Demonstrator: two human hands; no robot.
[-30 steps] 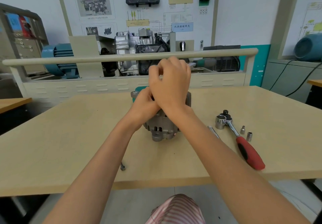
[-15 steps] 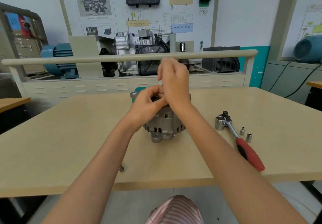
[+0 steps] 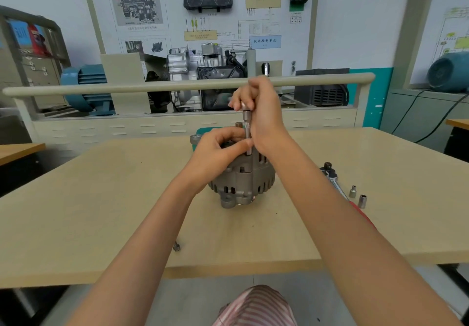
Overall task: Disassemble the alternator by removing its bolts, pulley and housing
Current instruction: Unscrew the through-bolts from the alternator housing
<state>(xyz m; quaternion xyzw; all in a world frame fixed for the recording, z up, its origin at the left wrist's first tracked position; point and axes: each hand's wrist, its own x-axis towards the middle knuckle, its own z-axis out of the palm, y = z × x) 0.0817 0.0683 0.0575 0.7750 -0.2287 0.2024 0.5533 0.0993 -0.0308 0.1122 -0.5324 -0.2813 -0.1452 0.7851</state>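
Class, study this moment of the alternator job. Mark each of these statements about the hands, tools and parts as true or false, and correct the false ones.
1. The right hand holds a slim metal tool upright over the alternator. True.
2. The ratchet wrench is in the left hand. False: it lies on the table.
3. Two small sockets stand beside the wrench. True.
4. The alternator lies on the floor. False: it sits on the table.

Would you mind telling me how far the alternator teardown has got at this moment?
Done, apparently: one small loose bolt lies near the front edge of the beige table. In hand: the right hand holds a slim metal socket extension upright over the grey ribbed alternator, while the left hand grips its top. Left: the housing halves look joined; the pulley is not visible.
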